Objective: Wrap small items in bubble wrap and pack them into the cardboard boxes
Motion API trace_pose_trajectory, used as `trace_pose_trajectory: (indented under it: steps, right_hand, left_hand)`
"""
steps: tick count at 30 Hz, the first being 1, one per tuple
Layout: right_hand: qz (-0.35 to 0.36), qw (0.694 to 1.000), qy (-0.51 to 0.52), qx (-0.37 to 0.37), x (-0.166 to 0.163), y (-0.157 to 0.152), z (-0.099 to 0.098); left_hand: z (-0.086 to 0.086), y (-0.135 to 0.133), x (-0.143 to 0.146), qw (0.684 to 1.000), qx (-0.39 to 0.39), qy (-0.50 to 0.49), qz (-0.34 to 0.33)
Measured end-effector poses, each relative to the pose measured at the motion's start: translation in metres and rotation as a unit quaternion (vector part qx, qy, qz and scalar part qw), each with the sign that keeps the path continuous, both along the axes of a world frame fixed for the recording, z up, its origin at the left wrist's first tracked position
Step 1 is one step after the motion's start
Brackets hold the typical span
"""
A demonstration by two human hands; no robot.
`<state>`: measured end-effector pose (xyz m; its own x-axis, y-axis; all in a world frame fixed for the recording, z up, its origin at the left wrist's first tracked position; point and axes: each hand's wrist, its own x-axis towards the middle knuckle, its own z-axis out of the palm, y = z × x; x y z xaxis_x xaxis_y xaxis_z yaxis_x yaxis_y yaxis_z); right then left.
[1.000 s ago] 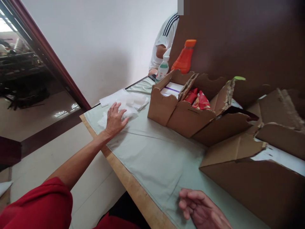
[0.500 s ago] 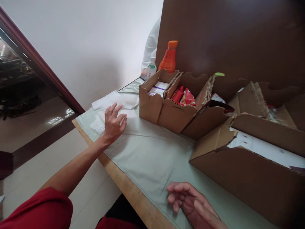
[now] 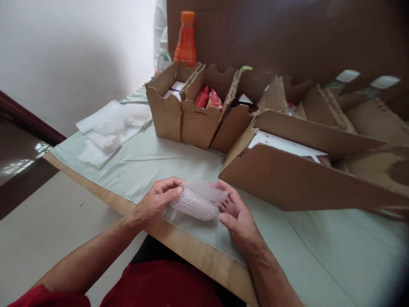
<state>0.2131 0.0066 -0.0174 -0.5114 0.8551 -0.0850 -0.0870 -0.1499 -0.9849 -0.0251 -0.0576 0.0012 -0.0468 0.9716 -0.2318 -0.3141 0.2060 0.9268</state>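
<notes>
A clear bubble-wrap bag (image 3: 196,204) is held just above the near edge of the table, its upper layer standing a little apart from the lower one. My left hand (image 3: 158,198) pinches its left end between thumb and fingers. At the right end, my right hand (image 3: 238,213) curls round the bag, with fingers against the upper film and the thumb by the lower edge. Part of the right fingertips shows through the film. Whether anything is inside the bag I cannot make out.
More bubble-wrap bags (image 3: 108,128) lie loosely on the cloth-covered table (image 3: 134,170) at the left. Cardboard bins (image 3: 166,117) with packets and boxes line the back, beside a larger carton (image 3: 287,179). An orange bottle (image 3: 185,42) stands behind them.
My left hand has come back from the pile of bags toward me and now grips a bubble-wrap bag. The right hand has met it there. The view has turned right.
</notes>
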Motion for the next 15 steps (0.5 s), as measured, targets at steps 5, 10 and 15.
trace_pose_trajectory:
  steps: [5, 10, 15]
  right_hand:
    - [-0.149, 0.981, -0.094, 0.079, 0.005, -0.008, 0.014]
    - [-0.280, 0.935, -0.123, 0.178, 0.023, -0.015, 0.030]
    - [-0.307, 0.916, -0.080, 0.245, 0.029, -0.026, 0.049]
  left_hand:
    - [-0.003, 0.012, 0.007, 0.997, 0.059, 0.040, -0.001]
    - [0.013, 0.019, 0.002, 0.974, 0.120, 0.192, 0.026]
    - [0.029, 0.030, 0.028, 0.944, 0.136, 0.285, -0.094]
